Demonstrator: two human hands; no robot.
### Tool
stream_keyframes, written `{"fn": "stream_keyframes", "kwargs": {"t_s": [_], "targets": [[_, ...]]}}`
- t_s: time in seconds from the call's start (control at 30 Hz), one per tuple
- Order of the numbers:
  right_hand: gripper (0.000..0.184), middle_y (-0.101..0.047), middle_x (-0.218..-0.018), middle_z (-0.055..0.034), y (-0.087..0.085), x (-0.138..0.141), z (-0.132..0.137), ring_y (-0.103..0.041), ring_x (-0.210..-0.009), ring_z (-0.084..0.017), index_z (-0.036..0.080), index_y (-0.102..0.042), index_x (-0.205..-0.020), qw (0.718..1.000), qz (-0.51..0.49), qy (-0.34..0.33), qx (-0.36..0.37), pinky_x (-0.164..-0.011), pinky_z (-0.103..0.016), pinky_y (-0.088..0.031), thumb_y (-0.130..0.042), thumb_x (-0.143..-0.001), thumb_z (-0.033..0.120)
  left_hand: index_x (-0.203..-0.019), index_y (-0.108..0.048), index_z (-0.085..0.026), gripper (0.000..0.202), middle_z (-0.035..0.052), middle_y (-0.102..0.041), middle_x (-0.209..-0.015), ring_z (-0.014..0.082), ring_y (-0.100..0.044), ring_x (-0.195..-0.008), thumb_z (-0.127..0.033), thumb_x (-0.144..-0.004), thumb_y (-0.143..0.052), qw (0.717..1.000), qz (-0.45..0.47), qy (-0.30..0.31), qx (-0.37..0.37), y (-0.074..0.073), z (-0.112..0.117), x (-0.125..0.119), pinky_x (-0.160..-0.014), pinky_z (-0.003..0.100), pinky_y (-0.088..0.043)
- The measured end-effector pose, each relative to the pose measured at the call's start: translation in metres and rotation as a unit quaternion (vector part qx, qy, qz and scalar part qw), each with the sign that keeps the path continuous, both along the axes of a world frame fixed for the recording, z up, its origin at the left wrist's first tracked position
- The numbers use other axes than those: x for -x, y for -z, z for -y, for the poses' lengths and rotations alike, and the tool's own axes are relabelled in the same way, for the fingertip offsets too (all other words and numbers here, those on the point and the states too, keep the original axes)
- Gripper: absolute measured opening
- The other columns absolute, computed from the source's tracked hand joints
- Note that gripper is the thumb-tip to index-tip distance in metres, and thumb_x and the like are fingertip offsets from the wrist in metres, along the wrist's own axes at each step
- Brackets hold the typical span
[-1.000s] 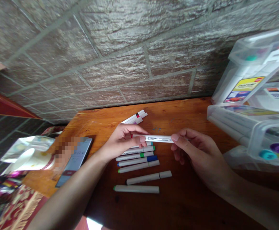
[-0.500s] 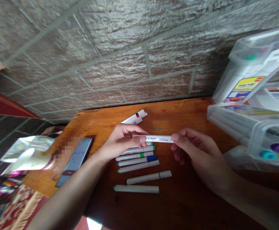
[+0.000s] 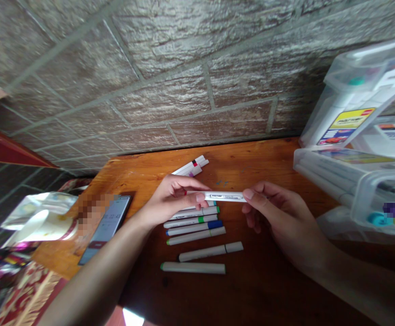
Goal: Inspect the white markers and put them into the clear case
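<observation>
A white marker with printed text is held level between my two hands, above the table. My left hand pinches its left end, where a bit of red shows. On the right end, my right hand has thumb and fingers closed. Below lie several white markers in a loose column, among them one with a blue cap, one with a green band, one with a black line and a green-ended one nearest me. Behind my left hand, more markers lie together, partly hidden.
Clear plastic marker cases stand at the right, one open-ended box lying on its side with colored marker ends showing. A phone and a paper cup sit at the left. A stone wall borders the wooden table.
The white marker has turned slightly, so its printed label faces me a little differently. Both hands stay in almost the same place.
</observation>
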State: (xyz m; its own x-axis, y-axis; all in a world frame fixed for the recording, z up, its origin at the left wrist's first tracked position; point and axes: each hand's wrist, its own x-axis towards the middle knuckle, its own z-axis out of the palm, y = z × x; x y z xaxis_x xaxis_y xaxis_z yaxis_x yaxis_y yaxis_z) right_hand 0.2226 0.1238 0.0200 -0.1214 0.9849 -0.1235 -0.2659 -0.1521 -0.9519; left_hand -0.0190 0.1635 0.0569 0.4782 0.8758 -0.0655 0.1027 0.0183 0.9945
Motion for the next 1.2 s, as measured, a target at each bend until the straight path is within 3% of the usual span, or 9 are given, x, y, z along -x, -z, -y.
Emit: {"fn": "stream_keyframes", "kwargs": {"t_s": [0.3,1.2], "targets": [[0.035,-0.066,-0.062,0.0015,0.0008,0.0007,-0.0003,-0.057,-0.049,-0.009,0.019,-0.067,-0.074,1.000,-0.007,0.000,0.000,-0.042,-0.018,-0.043,-0.080,-0.086,0.049,-0.104,-0.083,-0.014,0.019,0.0077,-0.082,-0.082,0.0122,-0.072,-0.068,-0.023,-0.087,-0.079,1.000,0.001,0.008,-0.009,0.0026,-0.0012,0.0044,-0.065,0.019,-0.057],[0.035,-0.064,-0.059,0.0013,-0.0020,0.0010,0.0003,-0.055,-0.048,-0.009,0.018,-0.067,-0.073,1.000,0.011,-0.006,-0.001,-0.044,-0.019,-0.043,-0.080,-0.086,0.048,-0.088,-0.081,-0.011,0.017,0.0073,-0.079,-0.076,0.0117,-0.069,-0.064,-0.027,-0.084,-0.083,0.999,-0.035,-0.006,-0.016,-0.0004,-0.0002,0.0000,-0.060,0.017,-0.053]]}}
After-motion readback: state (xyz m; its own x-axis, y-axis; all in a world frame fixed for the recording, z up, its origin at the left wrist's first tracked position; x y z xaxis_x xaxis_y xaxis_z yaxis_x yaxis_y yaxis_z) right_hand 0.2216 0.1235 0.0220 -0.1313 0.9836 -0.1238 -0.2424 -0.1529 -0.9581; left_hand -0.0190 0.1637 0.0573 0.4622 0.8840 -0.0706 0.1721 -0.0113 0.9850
